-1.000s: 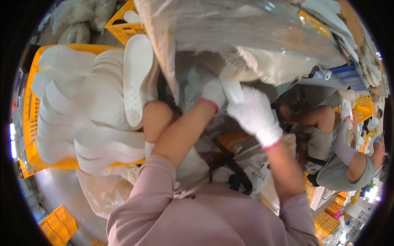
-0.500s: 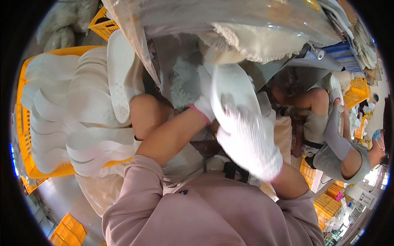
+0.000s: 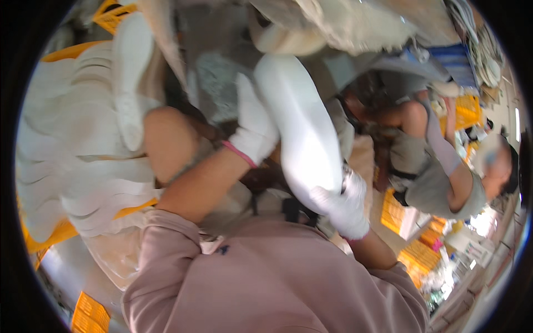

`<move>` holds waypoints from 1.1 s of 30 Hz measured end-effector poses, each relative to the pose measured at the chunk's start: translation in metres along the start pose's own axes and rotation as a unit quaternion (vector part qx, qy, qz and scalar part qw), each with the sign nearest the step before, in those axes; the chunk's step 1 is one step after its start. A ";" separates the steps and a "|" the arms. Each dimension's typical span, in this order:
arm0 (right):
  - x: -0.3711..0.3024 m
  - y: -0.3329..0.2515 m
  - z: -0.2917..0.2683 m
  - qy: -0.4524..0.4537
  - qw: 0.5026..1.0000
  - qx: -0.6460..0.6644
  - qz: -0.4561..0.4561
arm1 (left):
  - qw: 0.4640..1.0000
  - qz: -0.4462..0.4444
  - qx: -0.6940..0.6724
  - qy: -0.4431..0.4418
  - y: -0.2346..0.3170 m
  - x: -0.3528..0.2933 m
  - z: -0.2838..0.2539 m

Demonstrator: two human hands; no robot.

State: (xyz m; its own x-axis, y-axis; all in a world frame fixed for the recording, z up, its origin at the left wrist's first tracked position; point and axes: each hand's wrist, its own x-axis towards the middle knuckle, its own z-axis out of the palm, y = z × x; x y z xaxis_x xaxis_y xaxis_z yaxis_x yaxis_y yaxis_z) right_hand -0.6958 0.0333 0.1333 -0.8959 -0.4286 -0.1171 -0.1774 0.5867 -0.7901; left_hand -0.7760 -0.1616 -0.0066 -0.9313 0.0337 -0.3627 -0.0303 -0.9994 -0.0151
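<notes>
Crossing the space in front of me is a long white foam shoe sole (image 3: 302, 127), its smooth face up. My right hand (image 3: 347, 205), in a white knitted glove, grips its near end with the thumb on top. At the sole's left edge is my left hand (image 3: 256, 125), gloved in white with a pink cuff. Its thumb points up, apart from the sole, while its other fingers pass out of sight beneath. Just beyond the sole's far end sits a round beige wheel-like part (image 3: 288, 41), blurred, under a cloth-and-plastic cover (image 3: 355, 28).
On my left, a yellow crate (image 3: 36, 241) is piled with white soles (image 3: 89, 127); one sole (image 3: 130, 77) stands at its right side. White debris (image 3: 216, 83) lies beyond my left hand. A co-worker (image 3: 444, 183) sits at right, near yellow crates (image 3: 419, 258).
The sole has turned over and come away from the wheel-like part. My right hand has moved from on top of it to its near end. The whole view has shifted.
</notes>
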 end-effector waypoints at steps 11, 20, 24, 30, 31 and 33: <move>0.020 0.039 -0.011 -0.001 0.917 0.358 0.175 | 0.885 0.163 0.425 0.094 0.058 -0.028 0.034; -0.145 0.217 -0.095 0.065 0.944 -0.038 0.320 | 0.234 0.328 0.845 0.350 0.231 -0.110 0.025; -0.175 0.244 -0.080 0.039 0.915 -0.066 0.397 | 0.220 0.175 0.881 0.380 0.246 -0.094 0.012; -0.095 0.161 -0.059 0.031 0.968 -0.212 0.133 | 0.293 0.258 0.853 0.345 0.248 -0.137 0.002; -0.072 0.132 -0.047 0.035 0.976 -0.214 0.026 | 0.307 0.284 0.843 0.338 0.248 -0.145 0.004; -0.024 0.064 -0.009 0.012 0.993 -0.059 -0.101 | 0.355 0.239 0.832 0.353 0.242 -0.161 0.014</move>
State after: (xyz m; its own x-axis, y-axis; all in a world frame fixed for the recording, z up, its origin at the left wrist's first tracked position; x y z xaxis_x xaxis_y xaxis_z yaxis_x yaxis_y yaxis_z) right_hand -0.6893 0.0868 0.0911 -0.8468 -0.5293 0.0525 -0.3996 0.5679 -0.7196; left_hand -0.6388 -0.4092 0.0607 -0.6688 -0.7361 -0.1043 -0.6495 0.5103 0.5636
